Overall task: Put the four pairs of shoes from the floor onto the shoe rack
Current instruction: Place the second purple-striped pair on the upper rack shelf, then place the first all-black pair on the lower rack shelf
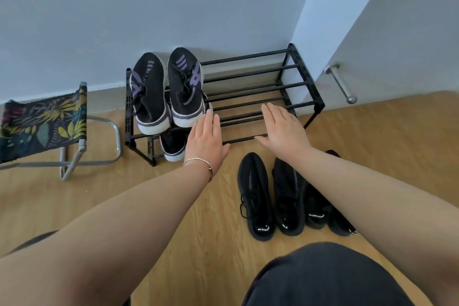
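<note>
Head view: both hands were flat and empty at centre frame, left hand point(207, 139) and right hand point(283, 131), over the black shoe rack point(260, 87). Purple-striped sneakers point(166, 89) sat on its top left; black sneakers point(273, 194) lay on the floor at lower right.

Head camera, facing down over shoe rack point(248, 97).

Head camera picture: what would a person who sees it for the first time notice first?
First, the two open hands, left hand and right hand, stretched flat over the front of the black shoe rack by the wall. Next, the black-and-purple sneakers on the left of its top shelf, and the black shoes waiting on the wooden floor under the right arm.
</note>
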A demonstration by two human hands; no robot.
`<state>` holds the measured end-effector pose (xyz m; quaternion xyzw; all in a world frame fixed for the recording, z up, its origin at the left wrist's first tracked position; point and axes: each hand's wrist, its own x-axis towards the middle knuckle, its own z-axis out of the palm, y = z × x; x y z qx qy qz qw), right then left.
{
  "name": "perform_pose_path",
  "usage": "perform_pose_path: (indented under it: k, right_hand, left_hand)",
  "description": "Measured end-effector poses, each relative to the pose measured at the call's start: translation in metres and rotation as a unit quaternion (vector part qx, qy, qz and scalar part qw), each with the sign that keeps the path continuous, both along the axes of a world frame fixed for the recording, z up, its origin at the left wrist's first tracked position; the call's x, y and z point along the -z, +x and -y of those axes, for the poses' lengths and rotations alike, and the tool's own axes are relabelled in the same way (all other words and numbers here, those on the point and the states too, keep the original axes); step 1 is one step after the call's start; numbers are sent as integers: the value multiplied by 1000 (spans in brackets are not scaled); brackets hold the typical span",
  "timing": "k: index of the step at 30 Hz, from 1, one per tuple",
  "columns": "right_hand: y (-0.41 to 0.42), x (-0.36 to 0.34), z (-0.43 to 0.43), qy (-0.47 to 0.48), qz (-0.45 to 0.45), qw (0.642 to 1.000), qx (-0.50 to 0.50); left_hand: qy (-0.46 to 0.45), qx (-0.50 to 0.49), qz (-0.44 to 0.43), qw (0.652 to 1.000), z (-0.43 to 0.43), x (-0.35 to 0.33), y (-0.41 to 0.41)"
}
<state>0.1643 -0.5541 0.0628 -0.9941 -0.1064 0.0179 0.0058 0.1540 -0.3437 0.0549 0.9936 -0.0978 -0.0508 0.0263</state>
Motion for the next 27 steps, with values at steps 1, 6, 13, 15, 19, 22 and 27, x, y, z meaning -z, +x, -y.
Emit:
perform_pose_path:
  k: [1, 6, 13, 15, 19, 22, 27]
  right_hand:
    - [-7, 6, 13, -3, -4, 1000, 11]
    - [-46, 46, 59, 0, -49, 997, 66]
    - [-113, 120, 80, 45, -159, 967, 195]
    - [-124, 131, 80, 63, -176, 955, 231]
    - [-127, 140, 75, 98, -190, 935, 283]
    - [-122, 140, 71, 144, -199, 906, 344]
    - [-120, 142, 70, 183, -206, 878, 391]
  left_hand:
    - [1, 2, -8, 1000, 8, 9, -2]
    - [2, -7, -67, 998, 44, 55, -18]
    - [-26, -107, -207, 972, 71, 118, -53]
    - [-35, -139, -240, 960, 77, 131, -60]
    - [-52, -179, -288, 939, 87, 150, -67]
    - [-97, -227, -340, 907, 92, 155, -68]
    - [-213, -302, -353, 860, 94, 164, -75]
